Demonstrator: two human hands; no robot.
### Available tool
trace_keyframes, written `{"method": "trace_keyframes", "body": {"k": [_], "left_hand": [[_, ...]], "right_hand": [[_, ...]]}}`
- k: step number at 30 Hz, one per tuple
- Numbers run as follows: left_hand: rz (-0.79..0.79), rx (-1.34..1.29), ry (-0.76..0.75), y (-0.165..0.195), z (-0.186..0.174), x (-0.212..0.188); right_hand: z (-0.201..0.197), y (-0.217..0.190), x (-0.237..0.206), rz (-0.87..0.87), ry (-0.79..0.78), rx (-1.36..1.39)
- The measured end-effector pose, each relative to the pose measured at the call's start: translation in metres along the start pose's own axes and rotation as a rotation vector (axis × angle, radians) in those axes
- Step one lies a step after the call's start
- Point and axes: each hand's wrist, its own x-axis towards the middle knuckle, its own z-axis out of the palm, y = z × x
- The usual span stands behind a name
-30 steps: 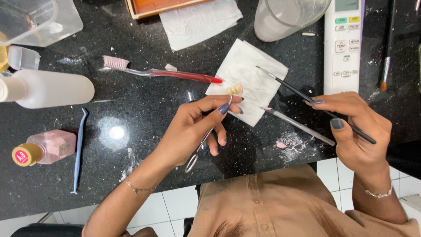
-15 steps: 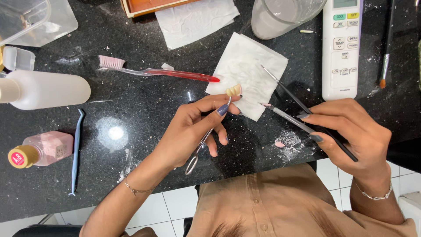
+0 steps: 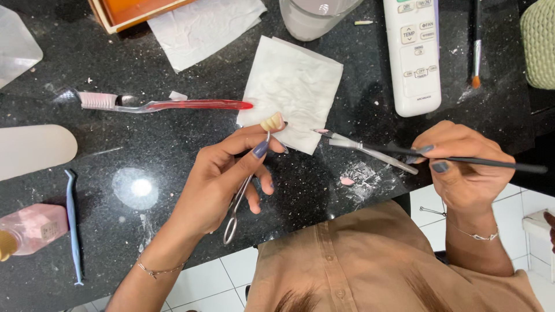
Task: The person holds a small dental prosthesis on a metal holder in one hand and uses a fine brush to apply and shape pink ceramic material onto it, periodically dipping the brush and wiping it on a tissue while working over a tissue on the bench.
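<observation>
Far jar (image 3: 315, 17) and orange tray (image 3: 136, 11) cut by the top edge, pink bottle (image 3: 29, 228) and white container (image 3: 32, 150) cut at left, brush tip (image 3: 321, 132) blurred

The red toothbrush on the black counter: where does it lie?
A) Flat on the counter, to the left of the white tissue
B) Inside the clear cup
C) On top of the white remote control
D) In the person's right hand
A: the red toothbrush lies flat on the black counter, its handle tip reaching the left edge of the white tissue; no hand touches it.
</observation>
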Motion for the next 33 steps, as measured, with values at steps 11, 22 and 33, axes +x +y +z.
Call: {"method": "trace_keyframes", "body": {"k": [11, 22, 33], "left_hand": [[0.022, 0.031, -0.013, -0.001, -0.001, -0.002], [0.030, 0.048, -0.014, 0.001, 0.000, -0.002], [0.025, 0.042, -0.018, 0.001, 0.001, -0.002]], "right_hand": [[0.005, 0.005, -0.011, 0.060, 0.054, 0.202], [0.008, 0.003, -0.008, 0.061, 0.073, 0.147], [0.006, 0.001, -0.006, 0.083, 0.025, 0.138]]}}
